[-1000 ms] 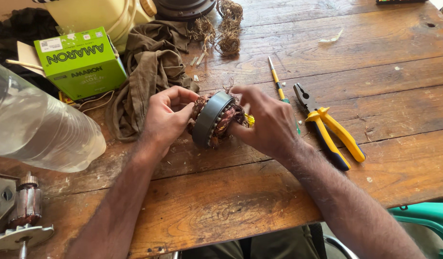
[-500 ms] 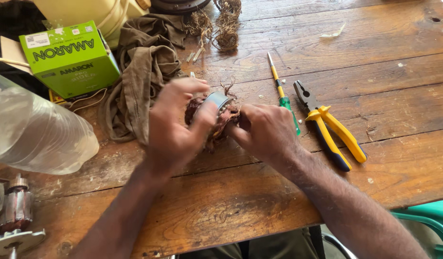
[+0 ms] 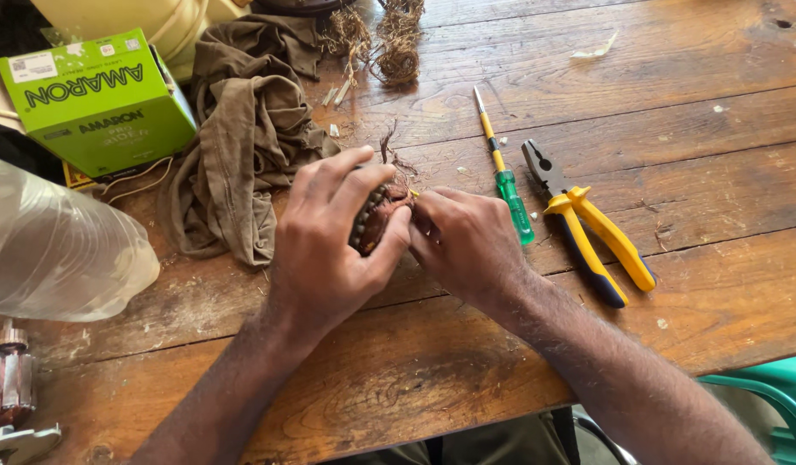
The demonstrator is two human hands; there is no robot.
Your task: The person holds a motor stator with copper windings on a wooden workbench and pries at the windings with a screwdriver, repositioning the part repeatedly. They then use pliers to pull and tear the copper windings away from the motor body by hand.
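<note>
Left hand (image 3: pixel 329 250) fingers clenched around round copper-wound motor stator (image 3: pixel 376 215), right hand (image 3: pixel 467 245) fingers gripping its other side, held just above worn wooden surface (image 3: pixel 691 112), green-handled screwdriver (image 3: pixel 504 172) and yellow-handled pliers (image 3: pixel 587 222) near right hand

Brown, streaked plank table (image 3: pixel 691 52), scuffed pale in spots. Bright green cardboard box (image 3: pixel 96 99) with dark lettering and a white label. Olive-brown rag (image 3: pixel 243 146), creased and dull. Screwdriver (image 3: pixel 504 172) with yellow shaft sleeve and clear green handle. Pliers (image 3: pixel 587 224) with grey steel head, yellow grips edged in dark blue. Coppery-brown motor winding (image 3: pixel 376 215) banded by a grey ring of small pale segments. Tan, tangled wire clump (image 3: pixel 396 43). Milky translucent plastic bag (image 3: pixel 53 250). Copper-red armature (image 3: pixel 6 387) on silver metal. Teal chair (image 3: pixel 773 396) at lower edge.
</note>
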